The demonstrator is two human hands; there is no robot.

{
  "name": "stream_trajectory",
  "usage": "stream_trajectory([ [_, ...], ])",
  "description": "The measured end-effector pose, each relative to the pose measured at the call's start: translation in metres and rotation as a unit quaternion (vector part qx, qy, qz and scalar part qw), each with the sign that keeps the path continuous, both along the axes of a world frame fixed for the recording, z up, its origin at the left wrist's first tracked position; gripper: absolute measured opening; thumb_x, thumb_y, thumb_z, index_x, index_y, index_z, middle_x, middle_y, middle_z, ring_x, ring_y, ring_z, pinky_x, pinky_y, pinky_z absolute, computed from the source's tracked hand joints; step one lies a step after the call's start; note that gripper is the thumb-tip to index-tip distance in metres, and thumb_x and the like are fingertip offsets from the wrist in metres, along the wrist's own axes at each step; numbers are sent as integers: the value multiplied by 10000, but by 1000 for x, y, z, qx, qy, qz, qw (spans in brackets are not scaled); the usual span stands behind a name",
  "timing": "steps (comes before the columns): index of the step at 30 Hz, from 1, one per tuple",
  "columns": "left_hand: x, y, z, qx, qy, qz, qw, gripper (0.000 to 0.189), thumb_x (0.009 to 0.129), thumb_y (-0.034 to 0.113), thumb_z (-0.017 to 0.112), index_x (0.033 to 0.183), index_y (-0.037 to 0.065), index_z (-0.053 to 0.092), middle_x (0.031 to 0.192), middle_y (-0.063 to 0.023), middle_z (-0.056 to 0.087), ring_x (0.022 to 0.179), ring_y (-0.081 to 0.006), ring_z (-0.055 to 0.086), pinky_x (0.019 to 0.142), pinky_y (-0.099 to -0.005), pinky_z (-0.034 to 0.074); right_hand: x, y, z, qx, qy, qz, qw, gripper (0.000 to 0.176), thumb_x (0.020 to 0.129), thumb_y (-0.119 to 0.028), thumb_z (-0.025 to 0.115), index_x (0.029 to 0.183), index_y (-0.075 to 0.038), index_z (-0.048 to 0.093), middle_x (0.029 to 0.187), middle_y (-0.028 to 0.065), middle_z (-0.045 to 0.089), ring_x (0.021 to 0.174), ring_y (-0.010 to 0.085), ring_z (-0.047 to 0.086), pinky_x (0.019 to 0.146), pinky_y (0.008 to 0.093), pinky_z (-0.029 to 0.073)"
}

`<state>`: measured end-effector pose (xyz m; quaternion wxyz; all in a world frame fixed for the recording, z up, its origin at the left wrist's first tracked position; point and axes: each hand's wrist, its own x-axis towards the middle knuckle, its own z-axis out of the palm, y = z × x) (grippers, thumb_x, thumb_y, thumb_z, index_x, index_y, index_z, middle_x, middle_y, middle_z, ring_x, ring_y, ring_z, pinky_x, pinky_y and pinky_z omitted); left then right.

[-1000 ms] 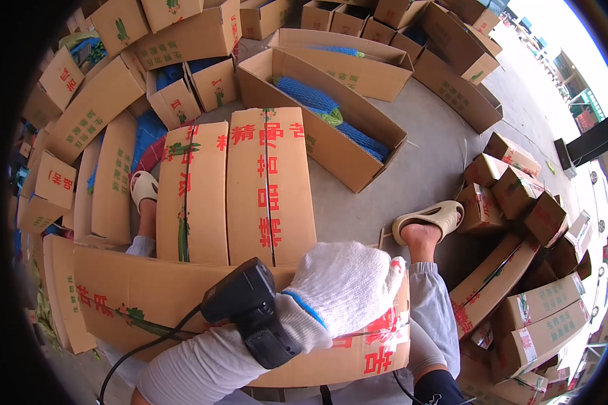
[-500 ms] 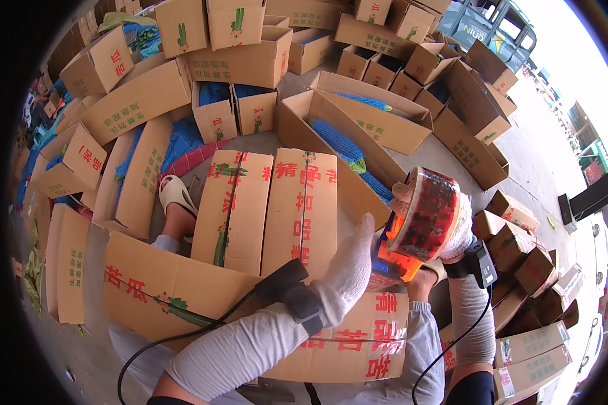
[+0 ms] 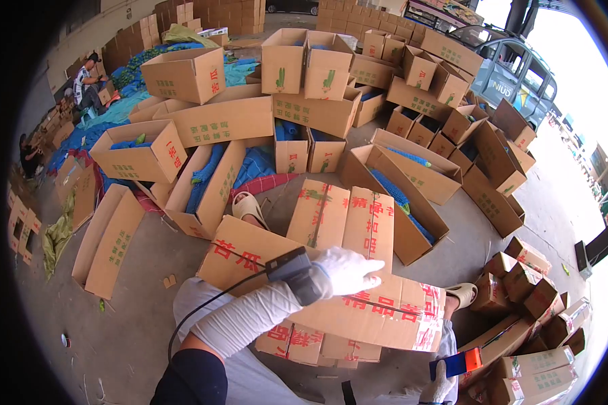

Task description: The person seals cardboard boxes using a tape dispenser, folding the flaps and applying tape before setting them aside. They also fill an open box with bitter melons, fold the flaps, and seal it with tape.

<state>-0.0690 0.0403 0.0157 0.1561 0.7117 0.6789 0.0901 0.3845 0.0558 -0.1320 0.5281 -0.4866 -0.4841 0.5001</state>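
Note:
My left hand (image 3: 350,271), in a white glove, rests over the long cardboard carton (image 3: 365,312) printed with red characters. Its fingers are stretched out toward the right. Shiny clear tape covers the carton's right end. Low at the right, my right hand (image 3: 440,386), also gloved, grips a blue and orange tape dispenser (image 3: 457,364), held beside my leg. The tape roll does not show clearly from here. Two printed cartons, one on the left (image 3: 319,212) and one on the right (image 3: 368,223), lie just beyond my left hand.
Open cartons with blue-wrapped contents, one of them long (image 3: 398,202), stand ahead. Folded and closed cartons (image 3: 520,283) are piled at the right. A blue vehicle (image 3: 513,74) is parked at the back right. A person (image 3: 88,84) sits far left.
The view has shifted up and left. My right hand has carried the tape dispenser down and away from the cartons. My left hand now lies over the long carton.

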Motion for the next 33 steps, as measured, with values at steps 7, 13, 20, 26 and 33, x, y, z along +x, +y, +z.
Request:
stream_trajectory([
  [7,-154,-174,13,-20,-2,250,968,392,923,456,561,1085,143,731,995,-138,721,909,-336,683,835,-433,518,-138,-81,-16,-65,163,-40,984,471,877,-109,727,1293,2,537,1107,99,680,975,179,655,889,319,522],
  [13,-44,-263,25,-64,-303,123,943,674,920,259,667,1465,-9,375,1370,-219,550,1119,-223,642,886,-331,512,-278,6,37,-27,83,43,995,242,884,-105,684,1109,-24,655,966,38,695,870,142,656,789,284,510],
  [20,160,-200,-58,-155,-919,172,317,629,989,148,556,1526,70,238,1513,-114,323,1289,-279,486,1081,-443,419,-344,96,117,157,-506,315,788,399,844,-384,700,1004,-19,689,868,187,712,772,312,701,714,381,543],
  [26,138,-104,-42,-201,-918,223,259,673,1038,478,345,1421,-75,335,1419,-263,445,1293,-393,480,1088,-486,416,-303,97,130,202,-525,222,796,392,844,-418,685,859,-27,662,796,187,681,777,364,682,720,440,539],
  [33,100,-172,-59,-159,-857,228,433,752,1011,561,346,1410,-74,404,1332,-296,539,1154,-389,607,946,-462,521,-150,120,128,128,-209,142,959,341,922,-318,677,1025,5,645,838,102,704,742,225,688,698,325,536],
])
